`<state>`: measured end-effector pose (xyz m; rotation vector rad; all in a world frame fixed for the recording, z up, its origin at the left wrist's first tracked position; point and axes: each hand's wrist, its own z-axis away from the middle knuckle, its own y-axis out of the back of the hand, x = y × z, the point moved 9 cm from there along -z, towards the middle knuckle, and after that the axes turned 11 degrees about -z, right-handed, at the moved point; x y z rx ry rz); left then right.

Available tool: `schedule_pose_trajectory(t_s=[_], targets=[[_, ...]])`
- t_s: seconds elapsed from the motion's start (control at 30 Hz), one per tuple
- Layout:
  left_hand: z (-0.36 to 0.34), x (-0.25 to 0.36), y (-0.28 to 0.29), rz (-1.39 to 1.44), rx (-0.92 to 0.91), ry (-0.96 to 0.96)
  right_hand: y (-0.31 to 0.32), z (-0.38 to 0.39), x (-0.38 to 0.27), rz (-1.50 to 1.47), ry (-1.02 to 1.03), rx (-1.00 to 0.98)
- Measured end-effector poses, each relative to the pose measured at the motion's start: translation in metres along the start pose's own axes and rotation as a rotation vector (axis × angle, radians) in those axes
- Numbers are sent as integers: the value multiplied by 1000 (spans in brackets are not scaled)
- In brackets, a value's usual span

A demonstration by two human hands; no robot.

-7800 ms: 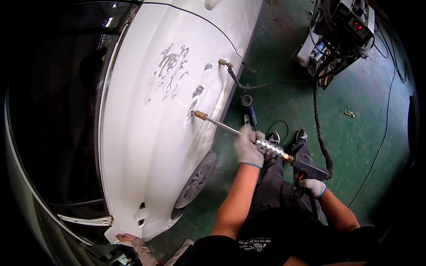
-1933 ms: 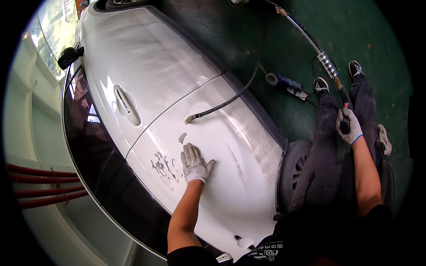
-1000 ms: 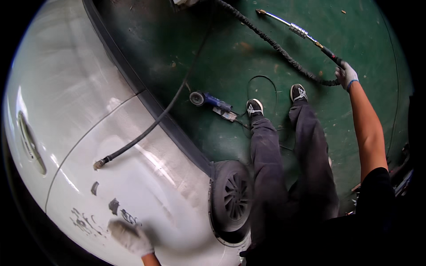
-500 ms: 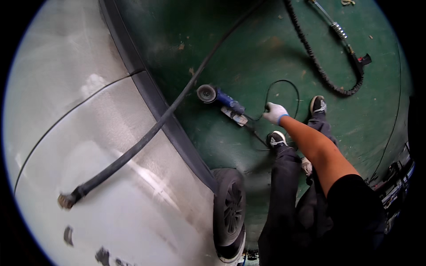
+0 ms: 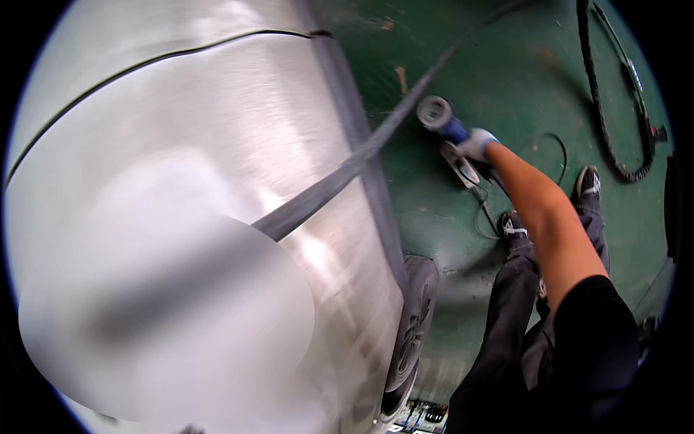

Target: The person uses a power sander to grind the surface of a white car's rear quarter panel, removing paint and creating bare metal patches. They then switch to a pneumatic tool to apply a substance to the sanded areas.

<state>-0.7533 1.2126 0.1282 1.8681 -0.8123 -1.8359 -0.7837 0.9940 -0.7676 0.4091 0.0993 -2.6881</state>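
Observation:
A blue angle grinder point(image 5: 454, 130) with a round grey disc lies on the green floor. My right hand point(image 5: 478, 145), in a white glove with a blue cuff, is closed around the rear of its body; the fingertips are partly hidden. Beside the grinder sits a small whitish block-shaped piece point(image 5: 460, 165), close under my hand. A thin black cord point(image 5: 486, 210) trails from there toward my shoes. My left hand is out of view.
A pale car body panel point(image 5: 275, 94) with a dark lower trim fills the left, with a wheel point(image 5: 413, 325) below. A dark hose point(image 5: 361, 155) crosses over it. A large blurred pale shape point(image 5: 238, 289) covers the lower left. A ribbed black hose point(image 5: 594, 94) lies at right.
My right hand has moved from above the cord onto the grinder and closed on it. The view has shifted, and a blurred pale shape now covers the hose's near end.

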Motion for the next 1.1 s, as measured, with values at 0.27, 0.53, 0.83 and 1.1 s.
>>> schedule_pose_trajectory(t_s=[0.27, 0.53, 0.83, 1.1], targets=[[30, -32, 24, -38, -2, 313, 51, 297, 92, -259, 43, -147], [46, -50, 58, -59, -147, 310, 91, 610, 12, -453, 346, -180], [164, 287, 125, 2353, -787, 360, 112, 855, -62, 105, 1108, 474], [255, 358, 77, 2933, -1148, 695, 34, 886, 48, 582, 1222, 262]])
